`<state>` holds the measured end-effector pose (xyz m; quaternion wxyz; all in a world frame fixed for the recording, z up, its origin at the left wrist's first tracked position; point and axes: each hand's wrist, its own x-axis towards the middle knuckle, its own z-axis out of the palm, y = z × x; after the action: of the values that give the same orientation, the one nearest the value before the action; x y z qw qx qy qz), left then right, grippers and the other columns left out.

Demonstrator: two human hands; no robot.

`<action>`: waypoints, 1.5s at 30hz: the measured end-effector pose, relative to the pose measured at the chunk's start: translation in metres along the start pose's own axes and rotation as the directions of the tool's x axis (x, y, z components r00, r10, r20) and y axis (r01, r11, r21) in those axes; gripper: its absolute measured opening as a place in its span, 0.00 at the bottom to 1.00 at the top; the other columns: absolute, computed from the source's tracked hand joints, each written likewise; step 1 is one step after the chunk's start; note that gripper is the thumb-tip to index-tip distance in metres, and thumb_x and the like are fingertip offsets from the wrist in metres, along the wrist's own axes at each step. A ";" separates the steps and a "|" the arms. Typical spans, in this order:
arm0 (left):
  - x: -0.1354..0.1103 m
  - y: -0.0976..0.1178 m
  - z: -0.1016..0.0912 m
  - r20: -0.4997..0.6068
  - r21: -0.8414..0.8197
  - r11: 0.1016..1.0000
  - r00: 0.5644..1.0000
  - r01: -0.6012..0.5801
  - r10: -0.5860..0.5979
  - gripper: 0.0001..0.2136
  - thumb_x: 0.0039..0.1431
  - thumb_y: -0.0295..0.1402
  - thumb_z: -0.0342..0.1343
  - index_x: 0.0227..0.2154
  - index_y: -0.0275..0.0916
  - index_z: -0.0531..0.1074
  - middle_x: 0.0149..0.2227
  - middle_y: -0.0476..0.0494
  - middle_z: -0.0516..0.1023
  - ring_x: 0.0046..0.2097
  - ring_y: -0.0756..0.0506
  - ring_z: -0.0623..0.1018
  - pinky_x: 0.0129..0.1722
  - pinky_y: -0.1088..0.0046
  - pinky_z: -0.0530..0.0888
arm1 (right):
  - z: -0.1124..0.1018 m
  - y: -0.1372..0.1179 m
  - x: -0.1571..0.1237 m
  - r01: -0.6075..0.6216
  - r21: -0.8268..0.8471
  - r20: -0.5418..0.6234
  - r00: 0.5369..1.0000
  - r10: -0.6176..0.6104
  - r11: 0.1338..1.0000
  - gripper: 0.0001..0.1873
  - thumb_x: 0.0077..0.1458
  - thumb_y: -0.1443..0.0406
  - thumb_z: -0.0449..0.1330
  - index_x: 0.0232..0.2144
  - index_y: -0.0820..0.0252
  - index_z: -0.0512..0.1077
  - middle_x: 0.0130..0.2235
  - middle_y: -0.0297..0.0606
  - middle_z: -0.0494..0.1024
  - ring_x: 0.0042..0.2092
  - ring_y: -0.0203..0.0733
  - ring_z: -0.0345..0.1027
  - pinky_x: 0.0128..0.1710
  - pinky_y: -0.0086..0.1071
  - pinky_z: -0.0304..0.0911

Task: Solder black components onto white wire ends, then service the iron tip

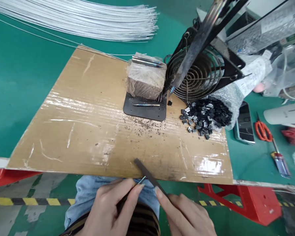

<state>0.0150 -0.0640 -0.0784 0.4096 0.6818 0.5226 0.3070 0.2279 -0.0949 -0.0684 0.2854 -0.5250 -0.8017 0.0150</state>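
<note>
My left hand point(113, 205) is closed round a slim metal soldering iron tip point(143, 180), whose end pokes out past the thumb and index finger. A flat dark file point(148, 175) is gripped in my right hand point(184, 211), its far end lying over the cardboard's front edge. The file crosses close to the end of the soldering tip; whether they touch I cannot tell. Beyond my hands, another pointed tip point(147, 105) lies on a black plate point(145, 113). More metal tips point(147, 61) rest on top of a plastic-wrapped block point(145, 80).
A mounted soldering iron point(195, 54) slants down before a round fan grille point(204, 73). Small black connectors point(211, 113) spill from bubble wrap. At right lie a phone point(245, 123), orange scissors point(263, 131) and a screwdriver point(281, 164). White wires point(88, 19) span the back; cardboard point(83, 131) covers the table.
</note>
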 end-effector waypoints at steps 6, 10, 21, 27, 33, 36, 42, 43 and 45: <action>0.000 -0.002 0.002 -0.095 0.035 0.990 0.986 -0.137 0.139 0.14 0.69 0.21 0.52 0.28 0.42 0.63 0.23 0.54 0.71 0.25 0.51 0.74 0.31 0.77 0.71 | 0.001 0.002 0.000 0.003 0.072 0.023 1.000 -0.005 0.997 0.19 0.71 0.75 0.58 0.55 0.58 0.83 0.33 0.35 0.84 0.27 0.34 0.76 0.29 0.27 0.69; -0.003 -0.004 0.003 -0.023 -0.005 0.998 0.998 -0.060 0.060 0.14 0.71 0.23 0.51 0.28 0.42 0.63 0.23 0.55 0.69 0.24 0.53 0.72 0.29 0.79 0.70 | 0.006 0.001 0.002 0.006 0.095 0.001 1.000 -0.006 0.995 0.19 0.70 0.76 0.57 0.55 0.59 0.83 0.34 0.34 0.85 0.28 0.33 0.77 0.30 0.27 0.70; 0.000 -0.001 0.002 0.005 -0.015 1.000 1.000 -0.016 0.016 0.17 0.73 0.25 0.52 0.25 0.41 0.62 0.22 0.57 0.64 0.23 0.54 0.67 0.26 0.82 0.68 | 0.008 0.000 0.006 0.011 0.135 0.015 1.000 -0.013 0.991 0.17 0.70 0.77 0.58 0.53 0.65 0.83 0.34 0.36 0.83 0.27 0.34 0.74 0.28 0.28 0.67; 0.004 0.001 0.000 -0.073 0.052 0.990 0.988 -0.129 0.132 0.13 0.69 0.22 0.51 0.29 0.42 0.65 0.23 0.56 0.72 0.22 0.53 0.73 0.27 0.80 0.71 | 0.005 -0.003 -0.009 -0.015 0.016 -0.085 0.996 0.016 1.000 0.20 0.76 0.71 0.53 0.43 0.54 0.86 0.28 0.31 0.81 0.23 0.32 0.72 0.26 0.29 0.64; 0.005 0.004 -0.002 -0.061 0.032 0.995 0.994 -0.092 0.094 0.15 0.71 0.23 0.52 0.27 0.43 0.62 0.21 0.57 0.65 0.21 0.53 0.69 0.26 0.79 0.69 | 0.008 -0.001 0.007 0.009 0.137 0.037 0.999 -0.014 0.990 0.16 0.71 0.76 0.57 0.53 0.64 0.82 0.34 0.36 0.84 0.28 0.34 0.76 0.28 0.28 0.68; 0.001 0.000 -0.001 0.006 -0.028 1.000 1.000 -0.010 0.011 0.17 0.73 0.26 0.52 0.25 0.42 0.61 0.22 0.56 0.63 0.23 0.53 0.67 0.26 0.80 0.69 | 0.003 -0.001 -0.002 -0.007 0.077 -0.007 1.000 0.008 0.997 0.16 0.73 0.74 0.56 0.48 0.59 0.84 0.31 0.34 0.83 0.26 0.33 0.75 0.27 0.28 0.66; -0.003 -0.005 0.002 0.020 -0.122 0.992 0.999 0.038 -0.036 0.18 0.74 0.28 0.53 0.25 0.42 0.60 0.22 0.57 0.61 0.23 0.54 0.65 0.25 0.80 0.67 | 0.000 -0.001 0.001 0.001 0.076 0.051 0.999 -0.005 0.997 0.16 0.73 0.75 0.57 0.51 0.61 0.83 0.33 0.35 0.84 0.28 0.33 0.76 0.30 0.27 0.68; -0.002 -0.003 0.002 0.011 -0.104 0.994 1.000 0.030 -0.029 0.18 0.74 0.27 0.54 0.25 0.42 0.59 0.22 0.57 0.60 0.23 0.54 0.65 0.25 0.80 0.66 | 0.002 -0.001 0.004 0.003 0.093 0.040 0.999 -0.007 0.996 0.16 0.73 0.75 0.57 0.52 0.62 0.83 0.34 0.35 0.84 0.28 0.33 0.75 0.30 0.27 0.67; -0.001 -0.001 0.001 -0.006 -0.060 0.998 1.000 0.001 -0.001 0.18 0.72 0.25 0.53 0.25 0.42 0.59 0.22 0.57 0.60 0.23 0.54 0.66 0.25 0.80 0.66 | 0.006 -0.001 0.005 0.002 0.104 0.016 1.000 -0.003 0.995 0.18 0.72 0.75 0.57 0.57 0.61 0.81 0.34 0.35 0.84 0.28 0.33 0.75 0.29 0.28 0.67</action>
<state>0.0149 -0.0648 -0.0794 0.4284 0.6679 0.5149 0.3244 0.2231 -0.0893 -0.0712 0.3059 -0.5083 -0.8027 0.0603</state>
